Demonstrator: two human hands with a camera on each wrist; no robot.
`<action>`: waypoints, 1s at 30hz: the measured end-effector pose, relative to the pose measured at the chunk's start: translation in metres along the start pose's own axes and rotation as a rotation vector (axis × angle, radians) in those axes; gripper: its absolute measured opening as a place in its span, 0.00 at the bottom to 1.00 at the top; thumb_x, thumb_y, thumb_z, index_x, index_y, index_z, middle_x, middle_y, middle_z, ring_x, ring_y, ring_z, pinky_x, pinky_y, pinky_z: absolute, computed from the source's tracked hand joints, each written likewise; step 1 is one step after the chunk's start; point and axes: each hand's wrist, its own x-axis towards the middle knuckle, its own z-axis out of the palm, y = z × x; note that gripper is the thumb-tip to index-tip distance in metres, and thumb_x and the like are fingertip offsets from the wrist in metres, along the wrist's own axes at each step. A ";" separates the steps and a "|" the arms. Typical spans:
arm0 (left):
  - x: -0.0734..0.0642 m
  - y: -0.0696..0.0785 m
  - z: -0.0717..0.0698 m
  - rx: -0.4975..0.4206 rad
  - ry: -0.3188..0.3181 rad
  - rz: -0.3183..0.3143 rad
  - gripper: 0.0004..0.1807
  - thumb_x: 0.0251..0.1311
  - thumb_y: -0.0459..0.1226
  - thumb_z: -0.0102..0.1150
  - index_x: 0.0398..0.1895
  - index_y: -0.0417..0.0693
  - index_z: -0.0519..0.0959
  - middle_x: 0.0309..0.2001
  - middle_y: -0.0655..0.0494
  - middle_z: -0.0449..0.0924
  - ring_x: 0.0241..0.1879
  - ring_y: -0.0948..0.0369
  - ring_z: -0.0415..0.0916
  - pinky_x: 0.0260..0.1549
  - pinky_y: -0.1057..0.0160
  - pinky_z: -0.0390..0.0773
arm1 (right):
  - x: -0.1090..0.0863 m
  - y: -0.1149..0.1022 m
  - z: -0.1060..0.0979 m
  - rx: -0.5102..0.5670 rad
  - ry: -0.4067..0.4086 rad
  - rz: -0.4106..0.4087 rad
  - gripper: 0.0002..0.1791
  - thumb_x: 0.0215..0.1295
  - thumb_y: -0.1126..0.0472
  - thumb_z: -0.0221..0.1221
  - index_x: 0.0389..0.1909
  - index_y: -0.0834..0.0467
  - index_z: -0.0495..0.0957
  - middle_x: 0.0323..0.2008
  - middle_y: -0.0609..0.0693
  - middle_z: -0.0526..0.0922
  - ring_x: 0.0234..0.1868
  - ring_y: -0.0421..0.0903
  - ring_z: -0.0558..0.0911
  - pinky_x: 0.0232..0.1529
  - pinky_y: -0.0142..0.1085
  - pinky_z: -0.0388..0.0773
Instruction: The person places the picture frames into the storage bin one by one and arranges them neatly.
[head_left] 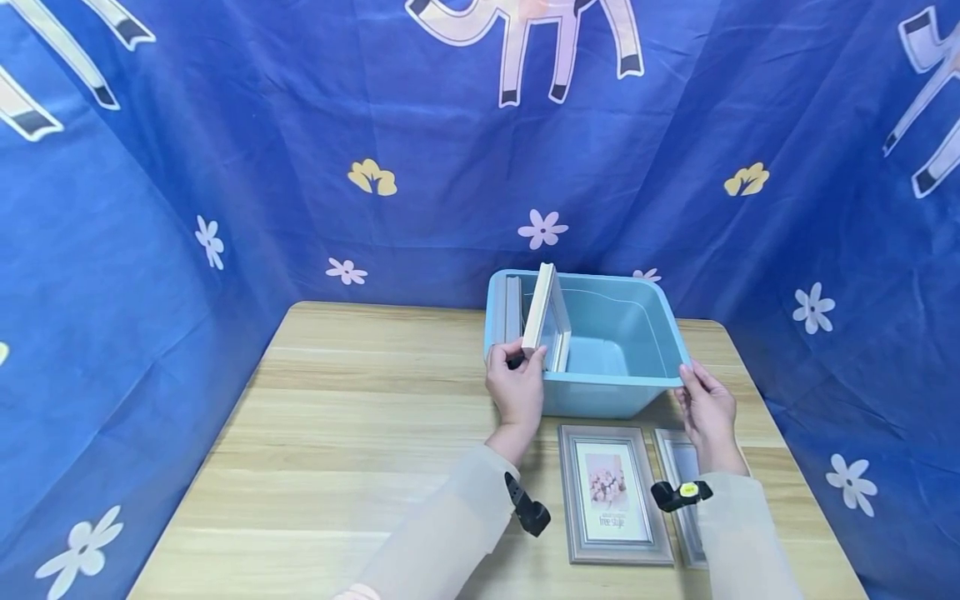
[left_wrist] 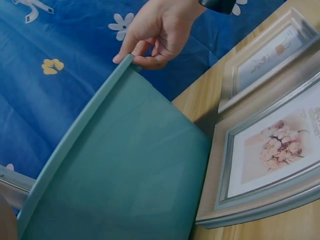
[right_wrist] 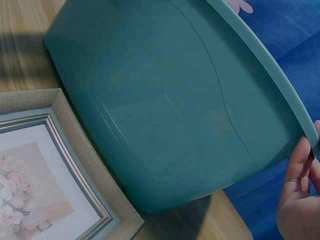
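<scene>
My left hand (head_left: pixel 516 392) pinches the near end of a pale picture frame (head_left: pixel 537 310), at the front rim of a light blue plastic bin (head_left: pixel 592 397). The picture frame stands on edge, its upper end rising above the bin's rim. Just left of it, grey picture frames (head_left: pixel 513 307) stand on edge inside the bin. My right hand (head_left: pixel 707 414) grips the bin's front right corner, thumb and fingers at the rim; the right wrist view shows these fingers (right_wrist: pixel 298 165) close up. Only a sliver of the left hand (left_wrist: pixel 6 216) enters the left wrist view.
In front of the bin, a grey picture frame (head_left: pixel 567 500) with a pink flower print lies face up on the wooden table (head_left: pixel 337 433). Beside it lies another picture frame (head_left: pixel 666 454), partly under the right arm. A blue patterned curtain (head_left: pixel 435 217) hangs behind.
</scene>
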 end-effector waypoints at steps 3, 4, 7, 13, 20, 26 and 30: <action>-0.001 -0.003 0.000 0.024 -0.005 0.005 0.16 0.42 0.25 0.73 0.33 0.33 0.76 0.36 0.46 0.75 0.39 0.52 0.78 0.37 0.68 0.81 | -0.001 0.000 0.000 0.000 0.001 -0.003 0.18 0.56 0.65 0.67 0.49 0.57 0.81 0.33 0.48 0.82 0.21 0.37 0.77 0.24 0.23 0.78; -0.001 -0.005 0.000 0.035 -0.007 0.008 0.16 0.42 0.25 0.73 0.33 0.34 0.76 0.36 0.47 0.75 0.39 0.52 0.78 0.37 0.69 0.81 | -0.001 0.000 0.000 0.002 0.001 -0.004 0.18 0.56 0.65 0.66 0.49 0.57 0.81 0.32 0.48 0.82 0.21 0.37 0.77 0.23 0.23 0.78; -0.002 -0.008 0.000 0.059 -0.012 0.022 0.16 0.42 0.25 0.73 0.33 0.33 0.76 0.36 0.47 0.74 0.39 0.52 0.77 0.37 0.70 0.81 | -0.001 0.000 0.000 0.009 0.002 -0.008 0.17 0.56 0.65 0.66 0.48 0.57 0.81 0.32 0.48 0.81 0.21 0.37 0.77 0.23 0.23 0.78; -0.003 -0.010 -0.001 0.135 -0.037 0.092 0.16 0.43 0.27 0.74 0.34 0.35 0.76 0.36 0.47 0.73 0.39 0.53 0.78 0.36 0.72 0.80 | 0.000 0.000 0.000 0.014 -0.008 -0.009 0.18 0.55 0.65 0.67 0.49 0.57 0.81 0.34 0.49 0.82 0.21 0.37 0.77 0.23 0.23 0.78; 0.000 -0.012 -0.003 0.193 -0.048 0.164 0.17 0.42 0.28 0.75 0.33 0.36 0.76 0.35 0.48 0.73 0.36 0.54 0.78 0.34 0.71 0.81 | 0.001 0.000 -0.002 0.027 -0.012 0.000 0.19 0.55 0.65 0.67 0.49 0.58 0.81 0.33 0.50 0.82 0.21 0.37 0.78 0.22 0.23 0.78; 0.003 -0.015 -0.006 0.313 -0.046 0.229 0.18 0.41 0.32 0.77 0.33 0.39 0.77 0.33 0.50 0.75 0.33 0.55 0.76 0.39 0.62 0.77 | 0.000 0.000 -0.001 0.018 -0.015 0.000 0.23 0.55 0.65 0.67 0.53 0.59 0.79 0.34 0.49 0.82 0.22 0.37 0.78 0.23 0.23 0.78; 0.003 -0.018 -0.008 0.376 -0.028 0.284 0.20 0.39 0.36 0.78 0.32 0.41 0.76 0.32 0.52 0.77 0.34 0.55 0.75 0.43 0.55 0.65 | 0.000 0.000 -0.001 0.014 -0.016 -0.004 0.22 0.55 0.65 0.67 0.52 0.58 0.80 0.34 0.49 0.82 0.22 0.37 0.78 0.23 0.23 0.78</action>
